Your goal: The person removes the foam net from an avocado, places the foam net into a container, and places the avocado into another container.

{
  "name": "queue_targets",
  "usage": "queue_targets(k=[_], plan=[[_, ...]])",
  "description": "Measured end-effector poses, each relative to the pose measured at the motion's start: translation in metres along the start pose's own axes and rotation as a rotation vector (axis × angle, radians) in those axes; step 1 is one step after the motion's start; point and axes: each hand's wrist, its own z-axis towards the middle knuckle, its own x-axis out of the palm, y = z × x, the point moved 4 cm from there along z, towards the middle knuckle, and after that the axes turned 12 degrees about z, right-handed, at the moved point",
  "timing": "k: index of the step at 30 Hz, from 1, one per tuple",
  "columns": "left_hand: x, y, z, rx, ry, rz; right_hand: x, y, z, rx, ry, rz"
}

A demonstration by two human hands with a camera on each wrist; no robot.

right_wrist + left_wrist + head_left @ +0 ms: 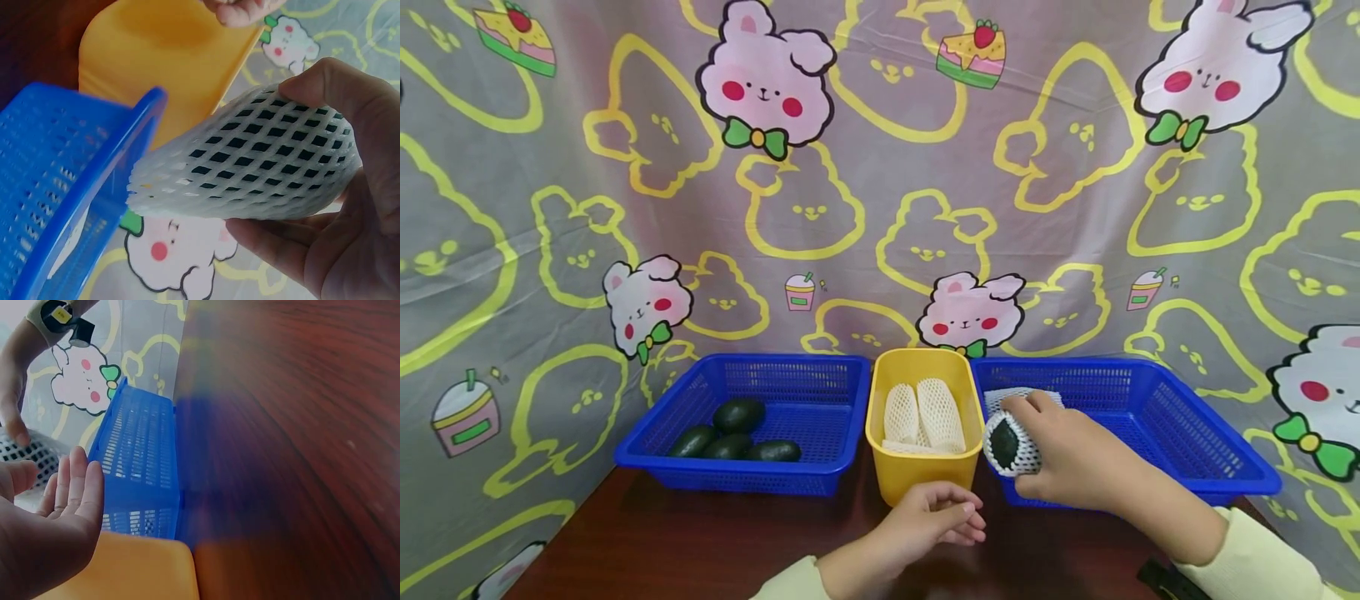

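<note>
My right hand point(1075, 454) grips a dark green avocado point(1004, 444) in a white foam net sleeve point(275, 156), held above the near left corner of the right blue basket point(1195, 467). The avocado's end shows bare at the sleeve's opening; at the sleeve's other end the netting runs past the fruit. My left hand point(921, 527) holds nothing, its fingers loosely bent, in front of the yellow bin point(917, 483). In the left wrist view its fingers point(78, 487) look nearly straight, apart from the sleeve.
Several bare avocados point(737, 414) lie in the left blue basket point(752, 483). Foam net sleeves point(938, 412) fill part of the yellow bin between the baskets. Something white and netted point(1000, 398) lies in the right basket, partly behind my hand. A patterned cloth point(880, 167) hangs behind the brown table point(647, 533).
</note>
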Motion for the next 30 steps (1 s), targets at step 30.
queue_targets(k=[30], plan=[[-0.077, -0.002, -0.042, 0.016, -0.006, 0.188, 0.069, 0.064, -0.007, -0.009, 0.294, -0.033]])
